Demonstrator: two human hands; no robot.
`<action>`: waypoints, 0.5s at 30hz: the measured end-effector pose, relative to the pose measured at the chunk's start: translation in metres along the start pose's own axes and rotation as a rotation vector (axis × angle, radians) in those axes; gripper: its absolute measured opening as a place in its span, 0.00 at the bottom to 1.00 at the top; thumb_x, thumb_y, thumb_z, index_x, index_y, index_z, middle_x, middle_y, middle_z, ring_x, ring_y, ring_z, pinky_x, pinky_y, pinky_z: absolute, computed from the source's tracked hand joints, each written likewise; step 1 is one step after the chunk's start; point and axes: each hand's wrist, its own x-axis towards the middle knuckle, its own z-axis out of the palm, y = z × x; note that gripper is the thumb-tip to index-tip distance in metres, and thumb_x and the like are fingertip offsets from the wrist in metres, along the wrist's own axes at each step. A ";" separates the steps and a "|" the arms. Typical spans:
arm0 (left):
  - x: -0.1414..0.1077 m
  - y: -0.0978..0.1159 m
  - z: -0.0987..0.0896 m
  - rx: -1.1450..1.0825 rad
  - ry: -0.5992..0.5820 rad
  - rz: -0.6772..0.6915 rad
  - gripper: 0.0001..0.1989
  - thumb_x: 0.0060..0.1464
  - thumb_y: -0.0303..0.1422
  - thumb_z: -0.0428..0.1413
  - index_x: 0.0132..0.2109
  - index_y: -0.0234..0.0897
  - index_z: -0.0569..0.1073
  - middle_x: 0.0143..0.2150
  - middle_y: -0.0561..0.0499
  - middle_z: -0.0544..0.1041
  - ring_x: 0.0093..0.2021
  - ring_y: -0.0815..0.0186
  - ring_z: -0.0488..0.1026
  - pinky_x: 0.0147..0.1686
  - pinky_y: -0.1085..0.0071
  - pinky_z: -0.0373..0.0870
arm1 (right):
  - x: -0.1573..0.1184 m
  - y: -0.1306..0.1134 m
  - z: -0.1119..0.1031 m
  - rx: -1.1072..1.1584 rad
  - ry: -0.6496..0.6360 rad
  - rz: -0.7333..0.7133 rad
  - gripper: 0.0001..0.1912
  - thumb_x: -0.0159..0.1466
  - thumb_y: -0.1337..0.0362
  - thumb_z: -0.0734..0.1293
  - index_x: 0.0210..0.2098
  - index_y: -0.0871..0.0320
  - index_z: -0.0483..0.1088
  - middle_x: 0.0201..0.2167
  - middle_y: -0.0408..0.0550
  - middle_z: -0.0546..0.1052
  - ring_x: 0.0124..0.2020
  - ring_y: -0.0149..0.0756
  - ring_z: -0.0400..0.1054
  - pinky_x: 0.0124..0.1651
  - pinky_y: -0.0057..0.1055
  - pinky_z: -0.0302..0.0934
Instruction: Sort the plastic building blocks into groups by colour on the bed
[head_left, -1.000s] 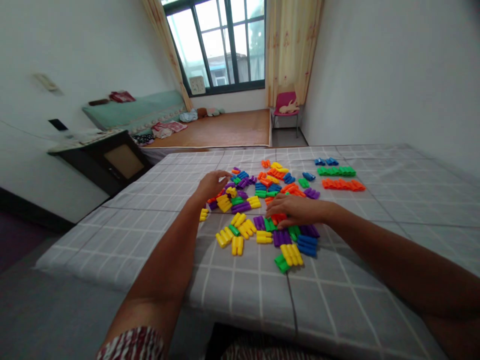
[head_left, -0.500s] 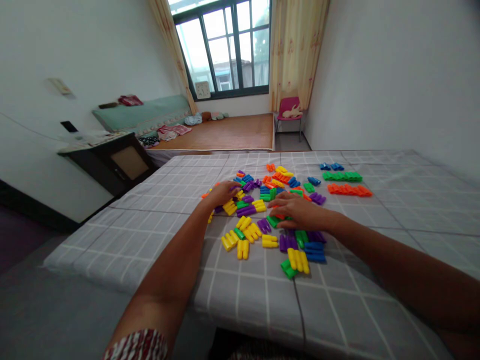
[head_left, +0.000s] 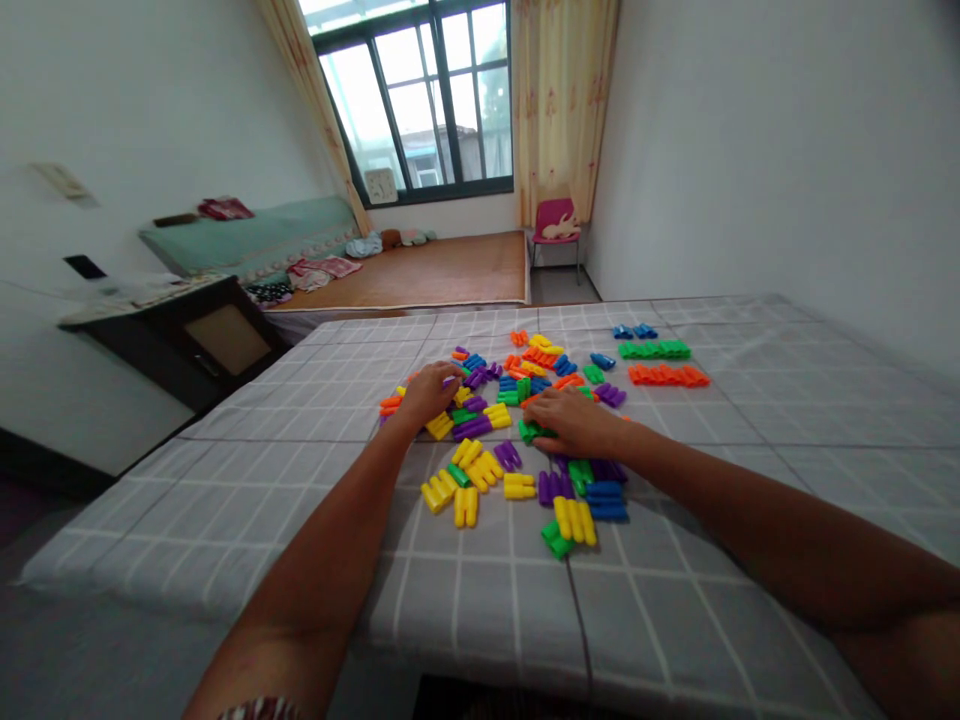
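Note:
Colored plastic pieces lie scattered over a grey checked cloth. My left hand (head_left: 430,392) rests at the left of the pile, its fingertips bent over a purple piece; whether it grips that is unclear. Over the middle of the pile is my right hand (head_left: 568,418), its fingers curled on a green piece (head_left: 531,432) and partly hiding it. Nearer to me lie yellow pieces (head_left: 466,508), a blue piece (head_left: 606,500) and a yellow piece (head_left: 575,521) on a green one. At the right are an orange row (head_left: 669,376), a green row (head_left: 655,350) and blue pieces (head_left: 635,332).
The cloth-covered table (head_left: 450,590) has its near edge below my forearms. Beyond it are a low bed (head_left: 442,272), a pink chair (head_left: 555,218) and a window. A dark cabinet (head_left: 225,340) stands at the left.
The view has shifted, moving the room and table leftward. My right hand has closed its fingers somewhat over the green piece. My left hand stays near the same pieces.

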 end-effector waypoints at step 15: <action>-0.005 0.080 0.012 -0.888 -0.244 0.126 0.21 0.56 0.43 0.57 0.51 0.33 0.73 0.40 0.48 0.77 0.37 0.66 0.73 0.38 0.71 0.70 | 0.011 0.024 0.009 0.997 0.320 0.205 0.18 0.64 0.60 0.62 0.51 0.58 0.69 0.36 0.48 0.76 0.34 0.34 0.71 0.38 0.33 0.67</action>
